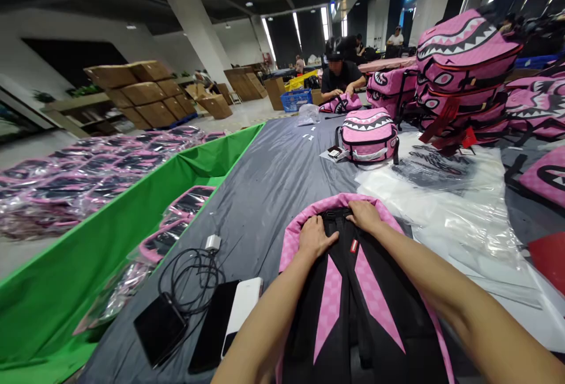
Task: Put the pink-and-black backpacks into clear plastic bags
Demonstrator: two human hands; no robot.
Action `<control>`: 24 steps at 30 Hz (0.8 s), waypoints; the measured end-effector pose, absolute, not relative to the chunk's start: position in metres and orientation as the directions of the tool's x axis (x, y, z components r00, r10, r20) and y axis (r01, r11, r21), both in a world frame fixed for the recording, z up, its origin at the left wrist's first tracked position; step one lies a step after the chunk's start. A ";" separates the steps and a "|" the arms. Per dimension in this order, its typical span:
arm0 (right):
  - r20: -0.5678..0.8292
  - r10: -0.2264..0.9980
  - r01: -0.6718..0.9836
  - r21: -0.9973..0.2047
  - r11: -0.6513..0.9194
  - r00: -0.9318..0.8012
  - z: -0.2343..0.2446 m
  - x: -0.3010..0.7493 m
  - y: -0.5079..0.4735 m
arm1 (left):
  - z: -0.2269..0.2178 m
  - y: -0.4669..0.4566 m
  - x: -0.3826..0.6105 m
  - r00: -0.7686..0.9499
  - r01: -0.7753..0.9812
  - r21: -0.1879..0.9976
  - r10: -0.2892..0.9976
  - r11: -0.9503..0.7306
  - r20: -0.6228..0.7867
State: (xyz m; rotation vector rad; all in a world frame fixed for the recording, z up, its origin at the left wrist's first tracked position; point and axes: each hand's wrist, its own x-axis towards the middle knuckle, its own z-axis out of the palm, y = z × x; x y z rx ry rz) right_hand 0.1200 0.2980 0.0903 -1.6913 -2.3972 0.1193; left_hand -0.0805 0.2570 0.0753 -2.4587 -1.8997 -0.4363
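Note:
A pink and black backpack [353, 307] lies back-side up on the grey table [265, 190] right in front of me. My left hand [314, 237] presses flat on its upper back panel, fingers spread toward the top edge. My right hand [364, 214] rests at the top of the bag, fingers curled over the pink rim by the black handle. Neither hand lifts the bag off the table.
Two phones, a power bank [159, 326] and a coiled cable [194, 278] lie at my left. Clear plastic bags [463, 219] spread at my right. Another pink backpack [368, 135] stands ahead, with a stack [463, 72] beyond. A green bin [88, 254] holds wrapped bags. A person works at the far end.

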 end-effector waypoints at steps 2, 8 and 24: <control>0.145 0.941 0.924 -0.193 0.331 -0.307 0.089 0.119 0.297 | 0.079 0.256 -0.070 0.235 0.947 0.161 0.939 -0.280 0.252; 0.189 0.937 0.920 -0.210 0.331 -0.294 0.081 0.117 0.286 | 0.058 0.249 -0.030 0.437 0.849 0.277 0.892 -0.451 0.112; -0.274 0.879 0.918 -0.044 0.393 -0.389 0.118 0.149 0.402 | 0.042 0.238 -0.028 0.369 0.826 0.332 0.883 -0.455 0.290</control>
